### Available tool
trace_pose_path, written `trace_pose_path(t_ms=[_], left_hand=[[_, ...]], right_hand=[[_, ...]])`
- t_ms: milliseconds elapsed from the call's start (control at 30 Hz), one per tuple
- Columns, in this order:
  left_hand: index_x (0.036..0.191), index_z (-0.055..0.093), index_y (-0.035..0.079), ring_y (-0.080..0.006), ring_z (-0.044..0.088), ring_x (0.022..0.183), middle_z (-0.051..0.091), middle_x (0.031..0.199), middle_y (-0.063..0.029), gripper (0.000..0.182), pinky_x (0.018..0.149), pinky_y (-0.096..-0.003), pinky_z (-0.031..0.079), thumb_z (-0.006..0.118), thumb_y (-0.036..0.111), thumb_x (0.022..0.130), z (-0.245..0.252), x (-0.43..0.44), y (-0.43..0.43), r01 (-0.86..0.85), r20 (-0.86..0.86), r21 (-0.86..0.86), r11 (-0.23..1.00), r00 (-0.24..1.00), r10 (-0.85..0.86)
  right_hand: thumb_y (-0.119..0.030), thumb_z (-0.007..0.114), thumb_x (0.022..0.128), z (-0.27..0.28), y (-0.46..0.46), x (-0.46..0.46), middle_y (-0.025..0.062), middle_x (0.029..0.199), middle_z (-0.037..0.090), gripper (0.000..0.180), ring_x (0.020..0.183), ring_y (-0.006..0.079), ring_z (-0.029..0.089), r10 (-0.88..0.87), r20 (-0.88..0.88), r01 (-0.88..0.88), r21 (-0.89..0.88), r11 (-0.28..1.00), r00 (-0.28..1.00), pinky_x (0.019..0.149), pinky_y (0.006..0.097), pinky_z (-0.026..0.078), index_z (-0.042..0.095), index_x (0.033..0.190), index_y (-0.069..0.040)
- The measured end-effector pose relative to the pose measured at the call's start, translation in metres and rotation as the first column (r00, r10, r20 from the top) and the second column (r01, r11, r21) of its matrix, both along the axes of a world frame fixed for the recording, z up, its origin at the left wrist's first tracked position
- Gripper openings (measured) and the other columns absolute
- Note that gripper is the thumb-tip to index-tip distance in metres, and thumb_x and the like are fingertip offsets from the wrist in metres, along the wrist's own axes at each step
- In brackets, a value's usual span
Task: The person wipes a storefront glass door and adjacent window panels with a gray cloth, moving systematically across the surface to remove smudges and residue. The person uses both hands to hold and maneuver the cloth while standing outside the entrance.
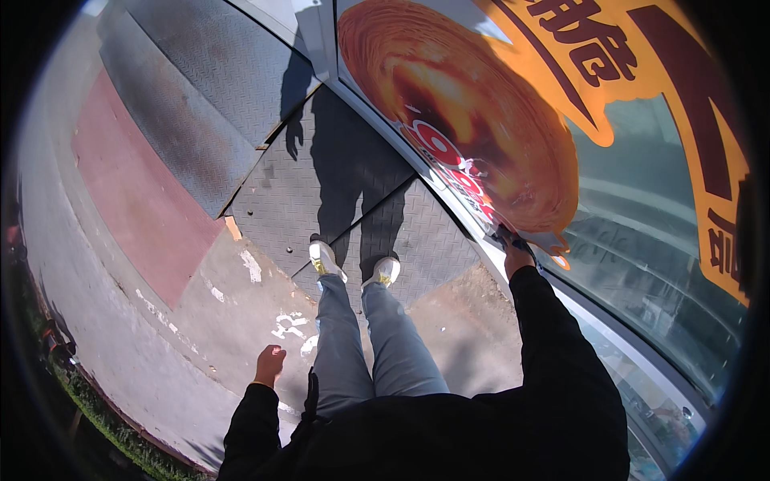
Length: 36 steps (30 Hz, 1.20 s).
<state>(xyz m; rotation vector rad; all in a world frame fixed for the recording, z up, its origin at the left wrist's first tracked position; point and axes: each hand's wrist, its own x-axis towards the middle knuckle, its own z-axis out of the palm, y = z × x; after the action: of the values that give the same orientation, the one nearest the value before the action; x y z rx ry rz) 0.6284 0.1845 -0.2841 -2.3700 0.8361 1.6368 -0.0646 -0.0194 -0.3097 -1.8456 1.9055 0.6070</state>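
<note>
My right hand (518,257) reaches out to the lower edge of a shop window (643,186), closed around a small dark tool whose kind I cannot tell. Just beyond the tool, red and white round stickers (438,143) run along the bottom of the glass, over a large printed picture of a round pastry (481,108). Some of the stickers look torn, with whitish scraps near them. My left hand (271,364) hangs at my left side above the pavement, its fingers curled, with nothing visible in it.
My feet in white shoes stand on steel tread plates (271,180). A sloping metal ramp (180,108) and a reddish ground patch (138,198) lie to the left. The white window frame (385,129) runs diagonally along the right. Green plants (108,433) border the pavement at lower left.
</note>
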Motion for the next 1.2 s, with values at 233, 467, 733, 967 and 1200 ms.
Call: trace_pose_path(t_ms=[233, 467, 733, 967, 1200], left_hand=[[0.114, 0.064, 0.001, -0.0179, 0.065, 0.098, 0.069, 0.106, -0.0107, 0.031, 0.086, -0.0304, 0.05, 0.067, 0.019, 0.089, -0.004, -0.041, -0.047, -0.024, -0.123, -0.118, 0.993, 0.992, 0.01], [0.115, 0.064, 0.0, -0.022, 0.066, 0.101, 0.07, 0.108, -0.0133, 0.037, 0.089, -0.0333, 0.051, 0.067, 0.024, 0.087, -0.004, -0.019, 0.019, -0.044, -0.028, -0.015, 0.999, 0.999, 0.044], [0.11, 0.066, 0.001, -0.0259, 0.068, 0.099, 0.071, 0.103, -0.0154, 0.035, 0.088, -0.0352, 0.052, 0.065, 0.027, 0.086, -0.017, 0.02, 0.068, -0.008, 0.063, 0.051, 0.999, 0.998, 0.004], [0.111, 0.065, -0.001, -0.0254, 0.067, 0.101, 0.07, 0.106, -0.0156, 0.036, 0.09, -0.0352, 0.051, 0.064, 0.027, 0.087, -0.007, 0.007, 0.032, 0.02, 0.008, 0.041, 0.999, 1.0, -0.02], [0.108, 0.066, 0.001, -0.0187, 0.064, 0.095, 0.069, 0.099, -0.0099, 0.03, 0.086, -0.0324, 0.05, 0.068, 0.02, 0.086, -0.005, -0.003, -0.011, 0.011, -0.074, -0.056, 0.998, 0.997, -0.015]], right_hand=[[-0.019, 0.05, 0.089, 0.132, -0.241, 0.225, 0.0081, 0.136, 0.054, 0.038, 0.138, 0.0201, 0.039, 0.508, -0.266, -0.534, -0.676, 0.508, 0.819, 0.113, 0.0362, 0.028, 0.063, 0.121, -0.002], [-0.016, 0.052, 0.089, 0.086, -0.36, 0.324, 0.0057, 0.146, 0.048, 0.038, 0.144, 0.019, 0.031, 0.457, -0.33, -0.495, -0.813, 0.307, 0.826, 0.116, 0.0362, 0.026, 0.063, 0.123, -0.003], [-0.013, 0.048, 0.091, -0.167, -0.238, 0.203, 0.0083, 0.148, 0.046, 0.044, 0.138, 0.0192, 0.039, 0.531, -0.395, -0.646, -0.267, 0.715, 0.75, 0.11, 0.0318, 0.035, 0.056, 0.134, -0.005], [-0.002, 0.043, 0.092, -0.119, -0.031, 0.025, 0.0208, 0.117, 0.063, 0.047, 0.109, 0.0356, 0.059, -0.083, 0.11, 0.097, -0.127, 0.987, 0.991, 0.094, 0.0456, 0.046, 0.056, 0.135, -0.015], [-0.01, 0.049, 0.092, 0.071, 0.04, -0.016, 0.0069, 0.13, 0.057, 0.038, 0.124, 0.0221, 0.05, 0.438, -0.398, -0.531, -0.16, 0.832, 0.806, 0.101, 0.0331, 0.041, 0.059, 0.128, -0.01]])
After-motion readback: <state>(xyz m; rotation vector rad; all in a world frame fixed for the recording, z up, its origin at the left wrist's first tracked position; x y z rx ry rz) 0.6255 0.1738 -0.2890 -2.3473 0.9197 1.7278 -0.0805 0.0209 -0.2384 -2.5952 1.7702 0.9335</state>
